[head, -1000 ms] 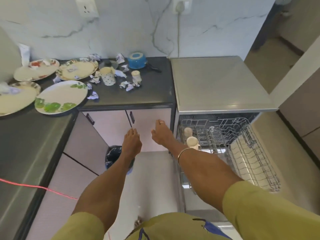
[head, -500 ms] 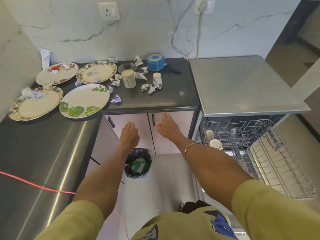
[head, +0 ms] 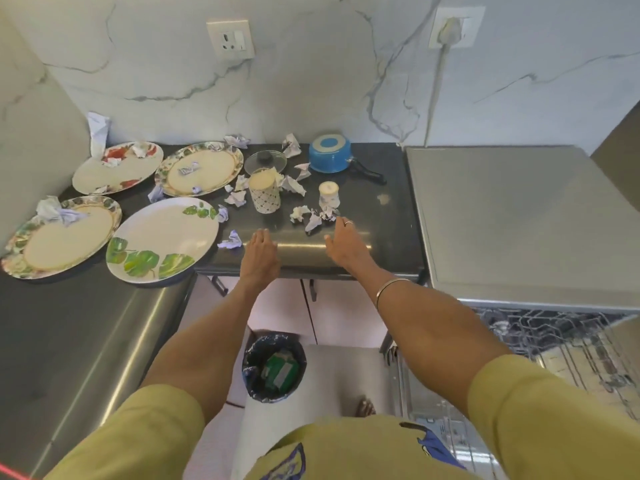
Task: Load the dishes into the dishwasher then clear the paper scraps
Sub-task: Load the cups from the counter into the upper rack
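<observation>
Several plates lie on the dark counter: a green-leaf plate (head: 162, 239), a floral-rimmed plate (head: 62, 237), a red-flower plate (head: 117, 167) and another floral plate (head: 198, 168). A patterned cup (head: 265, 192) and a small cup (head: 329, 196) stand upside down among crumpled paper scraps (head: 313, 218). A blue pot (head: 329, 157) and a glass lid (head: 265, 161) sit at the back. My left hand (head: 260, 251) hovers over the counter's front edge, fingers straight, holding nothing. My right hand (head: 344, 242) reaches out flat just short of the scraps. The dishwasher rack (head: 568, 344) is pulled out at the lower right.
A black-lined waste bin (head: 275, 367) stands on the floor below the counter (head: 381, 237). The dishwasher's steel top (head: 519, 220) lies right of the counter. A plugged-in cord (head: 437, 88) hangs on the marble wall. A steel worktop (head: 69, 341) runs along the left.
Both hands have risen from in front of the cabinet doors to the counter's front edge. The view has tilted up and moved closer to the counter.
</observation>
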A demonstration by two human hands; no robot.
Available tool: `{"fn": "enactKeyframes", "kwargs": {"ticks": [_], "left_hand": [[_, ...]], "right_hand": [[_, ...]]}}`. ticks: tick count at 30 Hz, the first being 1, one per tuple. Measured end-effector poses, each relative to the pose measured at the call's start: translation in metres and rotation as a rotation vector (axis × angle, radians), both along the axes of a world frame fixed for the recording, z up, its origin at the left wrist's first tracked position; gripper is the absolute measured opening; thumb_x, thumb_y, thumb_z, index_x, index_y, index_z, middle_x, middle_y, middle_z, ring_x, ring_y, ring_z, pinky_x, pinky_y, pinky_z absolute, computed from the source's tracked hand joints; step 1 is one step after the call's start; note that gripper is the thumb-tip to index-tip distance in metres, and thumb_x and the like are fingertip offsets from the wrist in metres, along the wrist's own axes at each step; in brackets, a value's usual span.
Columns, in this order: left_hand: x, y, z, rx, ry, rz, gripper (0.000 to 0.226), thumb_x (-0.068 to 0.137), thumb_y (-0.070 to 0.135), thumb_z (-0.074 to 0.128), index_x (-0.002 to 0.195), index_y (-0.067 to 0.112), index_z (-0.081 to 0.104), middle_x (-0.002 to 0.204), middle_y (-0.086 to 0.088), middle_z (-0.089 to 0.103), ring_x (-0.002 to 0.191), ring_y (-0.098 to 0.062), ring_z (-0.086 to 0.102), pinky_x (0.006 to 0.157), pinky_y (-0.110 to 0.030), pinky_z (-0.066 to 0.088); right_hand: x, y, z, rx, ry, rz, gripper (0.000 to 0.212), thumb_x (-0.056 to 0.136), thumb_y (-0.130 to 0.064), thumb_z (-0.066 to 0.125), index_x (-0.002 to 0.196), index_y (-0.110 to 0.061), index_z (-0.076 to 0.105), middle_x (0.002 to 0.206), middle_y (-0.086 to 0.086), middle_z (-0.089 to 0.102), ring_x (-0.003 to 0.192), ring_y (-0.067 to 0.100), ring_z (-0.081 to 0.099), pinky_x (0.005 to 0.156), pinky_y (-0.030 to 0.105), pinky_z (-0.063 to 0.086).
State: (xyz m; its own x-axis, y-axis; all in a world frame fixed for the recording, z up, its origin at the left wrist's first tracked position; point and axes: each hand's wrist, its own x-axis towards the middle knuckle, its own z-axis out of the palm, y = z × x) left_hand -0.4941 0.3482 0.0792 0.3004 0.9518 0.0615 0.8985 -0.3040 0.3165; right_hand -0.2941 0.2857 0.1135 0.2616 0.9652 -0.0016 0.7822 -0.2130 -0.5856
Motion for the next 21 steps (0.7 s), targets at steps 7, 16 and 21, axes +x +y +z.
{"fn": "enactKeyframes", "kwargs": {"ticks": [7,16,21], "left_hand": [[0.027,0.055,-0.001,-0.053,-0.061,0.075,0.047,0.103,0.014,0.037,0.144,-0.007,0.031,0.151,-0.026,0.034,0.142,-0.038,0.03,0.119,-0.047,0.027],[0.044,0.131,0.02,-0.056,-0.124,0.176,0.074,0.097,0.02,0.049,0.154,-0.001,0.006,0.162,-0.022,0.002,0.15,-0.037,0.005,0.123,-0.046,0.011],[0.04,0.175,0.023,-0.083,-0.051,0.155,0.082,0.096,0.04,0.052,0.156,0.007,0.006,0.162,-0.024,-0.006,0.149,-0.043,0.001,0.121,-0.05,0.013]], "right_hand": [[0.041,0.063,0.005,-0.023,-0.012,0.01,0.048,0.094,-0.017,0.053,0.137,-0.001,0.039,0.136,0.018,0.045,0.125,0.034,0.046,0.104,0.039,0.039],[0.049,0.128,-0.001,-0.12,0.082,-0.05,0.085,0.087,-0.019,0.065,0.155,-0.014,0.015,0.159,0.014,0.019,0.144,0.033,0.028,0.114,0.046,0.036],[0.044,0.163,-0.004,-0.175,0.055,-0.049,0.087,0.087,-0.017,0.068,0.155,-0.014,0.015,0.158,0.015,0.021,0.14,0.035,0.036,0.109,0.046,0.039]]}}
